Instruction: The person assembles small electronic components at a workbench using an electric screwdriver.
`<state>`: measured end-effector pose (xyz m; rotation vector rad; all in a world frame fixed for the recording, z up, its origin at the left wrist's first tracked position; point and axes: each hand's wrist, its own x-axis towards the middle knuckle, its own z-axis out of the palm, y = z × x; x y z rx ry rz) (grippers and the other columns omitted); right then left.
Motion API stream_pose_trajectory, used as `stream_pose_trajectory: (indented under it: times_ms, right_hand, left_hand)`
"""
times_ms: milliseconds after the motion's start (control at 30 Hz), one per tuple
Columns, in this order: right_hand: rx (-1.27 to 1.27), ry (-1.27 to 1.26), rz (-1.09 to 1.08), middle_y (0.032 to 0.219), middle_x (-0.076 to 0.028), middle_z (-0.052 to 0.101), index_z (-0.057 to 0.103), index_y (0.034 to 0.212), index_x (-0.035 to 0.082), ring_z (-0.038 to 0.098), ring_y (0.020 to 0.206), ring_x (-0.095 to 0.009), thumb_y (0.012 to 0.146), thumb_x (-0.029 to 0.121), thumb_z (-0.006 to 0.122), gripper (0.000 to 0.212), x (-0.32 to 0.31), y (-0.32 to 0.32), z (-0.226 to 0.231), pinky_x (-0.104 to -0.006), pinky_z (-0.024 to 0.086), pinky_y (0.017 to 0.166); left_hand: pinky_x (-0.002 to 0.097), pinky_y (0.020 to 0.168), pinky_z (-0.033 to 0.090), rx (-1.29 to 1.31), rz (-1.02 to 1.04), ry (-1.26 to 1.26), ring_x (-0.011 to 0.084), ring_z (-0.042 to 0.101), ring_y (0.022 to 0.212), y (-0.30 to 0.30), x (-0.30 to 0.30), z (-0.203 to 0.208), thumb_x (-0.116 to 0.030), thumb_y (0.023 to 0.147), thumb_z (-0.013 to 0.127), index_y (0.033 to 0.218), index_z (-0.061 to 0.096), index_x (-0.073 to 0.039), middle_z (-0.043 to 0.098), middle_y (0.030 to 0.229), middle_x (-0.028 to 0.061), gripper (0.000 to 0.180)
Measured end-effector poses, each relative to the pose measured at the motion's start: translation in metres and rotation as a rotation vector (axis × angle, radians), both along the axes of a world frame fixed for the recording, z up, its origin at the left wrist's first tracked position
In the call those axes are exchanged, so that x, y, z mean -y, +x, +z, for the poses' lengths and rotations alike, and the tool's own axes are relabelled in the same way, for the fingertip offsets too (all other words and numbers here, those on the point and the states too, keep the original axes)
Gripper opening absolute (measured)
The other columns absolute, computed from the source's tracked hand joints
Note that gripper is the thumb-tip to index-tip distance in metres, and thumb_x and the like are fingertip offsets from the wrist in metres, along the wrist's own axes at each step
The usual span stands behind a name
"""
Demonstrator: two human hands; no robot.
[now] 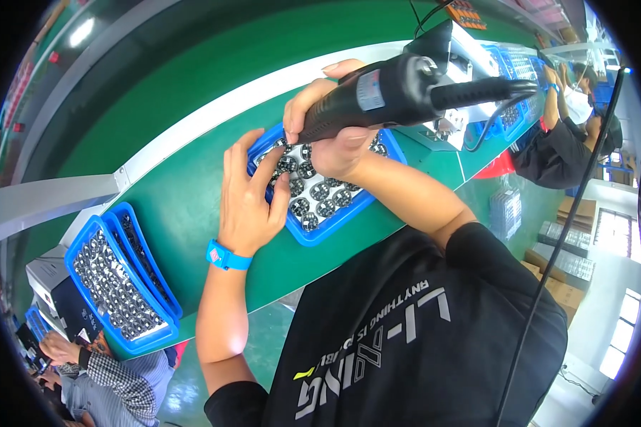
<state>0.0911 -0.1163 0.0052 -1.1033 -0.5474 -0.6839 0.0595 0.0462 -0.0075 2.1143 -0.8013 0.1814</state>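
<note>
R hand [343, 151] clamped round blk cylindrical corded power tool [335, 114], narrow end by L hand [248, 192] (can't tell if pinching), over blue rect. plastic tray [308, 240] w/ round blk/silver parts [325, 208].

Left hand [253, 203] reaching forward, back of it up, index finger angled across towards the right hand [338, 153], thumb standing well apart! The right is wrapped tight, fingers curled over, thumb on the near side. Left forearm [221, 313] rises nearly upright; right forearm [406, 188] slants in from the right.
</note>
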Motion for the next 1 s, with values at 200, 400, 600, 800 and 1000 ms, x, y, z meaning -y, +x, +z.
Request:
stream_pose_trajectory:
  times_ms: [200, 400, 600, 800, 1000]
  right_hand:
    - [-0.143, -0.091, -0.157, 0.066, -0.012, 0.057, 0.028, 0.133, 0.013, 0.054, 0.047, -0.022, 0.085, 0.085, 0.033, 0.087, 0.024, -0.003, 0.039, -0.0339, 0.049, 0.050]
    - [0.208, 0.155, -0.414, 0.062, -0.011, 0.057, 0.035, 0.131, 0.019, 0.052, 0.042, -0.025, 0.084, 0.088, 0.019, 0.085, 0.106, 0.001, 0.110, -0.0357, 0.047, 0.046]
    - [0.059, -0.103, -1.035, 0.055, -0.015, 0.052, 0.042, 0.120, 0.010, 0.053, 0.048, -0.026, 0.088, 0.084, 0.022, 0.083, 0.195, -0.027, 0.110, -0.0362, 0.048, 0.050]
    - [0.196, 0.120, -0.841, 0.060, -0.008, 0.055, 0.039, 0.128, 0.016, 0.047, 0.043, -0.023, 0.086, 0.086, 0.021, 0.084, 0.194, -0.069, 0.122, -0.0380, 0.044, 0.049]
    - [-0.126, -0.002, -0.589, 0.057, -0.010, 0.051, 0.036, 0.127, 0.005, 0.050, 0.042, -0.021, 0.095, 0.074, 0.034, 0.076, 0.181, -0.086, 0.098, -0.0326, 0.044, 0.043]
  left_hand:
    - [0.0501, 0.096, 0.045, -0.016, -0.027, -0.007, 0.0433, 0.052, 0.114, 0.003, 0.002, 0.000, -0.006, 0.083, 0.064, 0.113, 0.066, 0.002, 0.051, 0.130, 0.0259, 0.031]
    - [0.0489, 0.099, 0.043, -0.050, -0.005, 0.017, 0.0432, 0.050, 0.119, -0.004, 0.000, 0.003, -0.003, 0.085, 0.061, 0.115, 0.064, 0.002, 0.049, 0.133, 0.0254, 0.031]
    - [0.0482, 0.105, 0.040, -0.088, -0.026, 0.070, 0.0421, 0.049, 0.124, -0.005, 0.005, 0.010, -0.008, 0.090, 0.057, 0.116, 0.064, 0.002, 0.047, 0.137, 0.0243, 0.029]
    - [0.0484, 0.106, 0.039, -0.059, -0.019, 0.088, 0.0420, 0.049, 0.125, -0.005, 0.007, 0.007, -0.012, 0.092, 0.056, 0.116, 0.065, 0.003, 0.049, 0.136, 0.0239, 0.029]
    - [0.0485, 0.106, 0.039, -0.050, -0.020, 0.093, 0.0413, 0.049, 0.125, -0.005, 0.009, 0.006, -0.012, 0.092, 0.056, 0.118, 0.065, 0.002, 0.049, 0.136, 0.0237, 0.031]
